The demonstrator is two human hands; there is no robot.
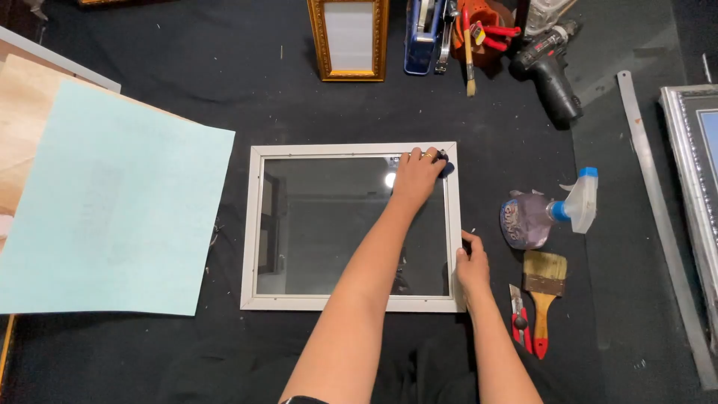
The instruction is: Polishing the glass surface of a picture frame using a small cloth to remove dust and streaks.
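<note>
Head view: a white picture frame (351,150) with its glass pane (329,224) lies flat on a black cloth-covered surface (224,97), its long axis running side to side in front of the person. The left hand (417,171) reaches across the pane to the frame's far right corner, fingers curled down over a small dark blue object (446,169) pressed at the glass edge; what exactly it grips cannot be told. The right hand (473,265) rests closer in, thumb and fingers pinched on the frame's right rail near its near corner. Just right of that hand lie a spray bottle (550,213), a flat paintbrush (544,288) and red-handled cutters (520,323). Far left of both hands sits a pale green sheet (120,209); beyond the left hand stand a gold frame (348,39) and a power drill (552,63).
</note>
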